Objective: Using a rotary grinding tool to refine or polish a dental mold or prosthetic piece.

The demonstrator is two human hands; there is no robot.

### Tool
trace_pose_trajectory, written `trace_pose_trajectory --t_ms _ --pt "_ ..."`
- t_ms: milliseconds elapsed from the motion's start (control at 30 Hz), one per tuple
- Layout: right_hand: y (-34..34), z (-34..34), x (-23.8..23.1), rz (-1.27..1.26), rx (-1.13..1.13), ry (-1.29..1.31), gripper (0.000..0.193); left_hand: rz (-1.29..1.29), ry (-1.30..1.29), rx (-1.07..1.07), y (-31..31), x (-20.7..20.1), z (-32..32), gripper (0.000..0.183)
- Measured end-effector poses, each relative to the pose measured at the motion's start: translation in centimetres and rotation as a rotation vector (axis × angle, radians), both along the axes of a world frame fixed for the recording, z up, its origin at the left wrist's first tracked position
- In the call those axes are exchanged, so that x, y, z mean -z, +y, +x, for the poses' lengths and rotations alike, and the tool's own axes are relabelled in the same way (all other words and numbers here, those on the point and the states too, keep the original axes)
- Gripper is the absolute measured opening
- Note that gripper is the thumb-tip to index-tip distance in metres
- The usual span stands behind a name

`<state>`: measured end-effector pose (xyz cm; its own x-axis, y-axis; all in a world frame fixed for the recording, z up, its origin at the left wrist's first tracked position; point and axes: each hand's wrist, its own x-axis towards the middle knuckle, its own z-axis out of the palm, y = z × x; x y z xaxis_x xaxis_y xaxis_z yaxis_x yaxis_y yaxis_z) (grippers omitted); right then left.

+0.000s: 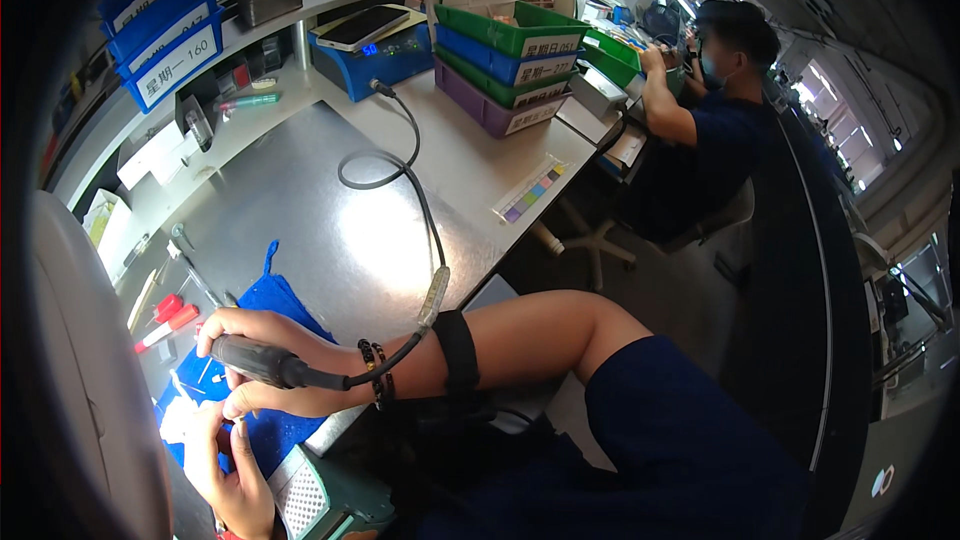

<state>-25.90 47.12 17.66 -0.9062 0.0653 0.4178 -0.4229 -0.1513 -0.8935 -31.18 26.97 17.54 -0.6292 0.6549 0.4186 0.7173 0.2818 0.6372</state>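
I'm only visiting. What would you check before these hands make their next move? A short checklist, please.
1. Black handpiece gripped: ok, in the right hand.
2. Left hand holding securely: cannot tell; anything pinched there is too small to make out.
3. Cable plugged in: ok, it appears joined to the blue control box.
4. Cable clear of the right forearm: not ok, it crosses in front.
5. Handpiece running: cannot tell.

A black, corded handpiece (256, 361) is held slantwise in the right hand (303, 348); its tip is hidden.
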Motion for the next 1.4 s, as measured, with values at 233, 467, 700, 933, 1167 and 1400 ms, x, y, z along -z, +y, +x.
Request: trace_pose_trajectory --t_ms 233,467,700,933,1167,1400 --pt "-0.1 -0.5 0.6 0.027 0.09 0.062 0.042 0.008 0.034 -0.018 0.0 0.2 -0.1 0.024" --pt "-0.6 -0.7 0.8 -0.052 0.005 0.006 0.044 -0.006 0.202 0.035 0.5 -1.6 0.6 0.03" --pt "-0.7 -0.2 0.2 -0.036 -0.043 -0.052 0.048 -0.028 0.165 0.136 0.2 -1.9 0.7 0.04" --pt "-0.2 0.6 -0.5 -0.005 -0.117 -0.093 0.053 -0.01 0.141 0.013 0.8 -1.5 0.7 0.042" --pt "-1.5 -0.1 -1.9 0.064 -0.181 -0.109 0.053 -0.027 0.341 0.091 0.7 -3.4 0.2 0.033" --pt "-0.5 0.4 -2.5 0.835 0.058 0.284 0.033 0.026 0.123 0.464 0.0 0.7 -1.0 0.039"
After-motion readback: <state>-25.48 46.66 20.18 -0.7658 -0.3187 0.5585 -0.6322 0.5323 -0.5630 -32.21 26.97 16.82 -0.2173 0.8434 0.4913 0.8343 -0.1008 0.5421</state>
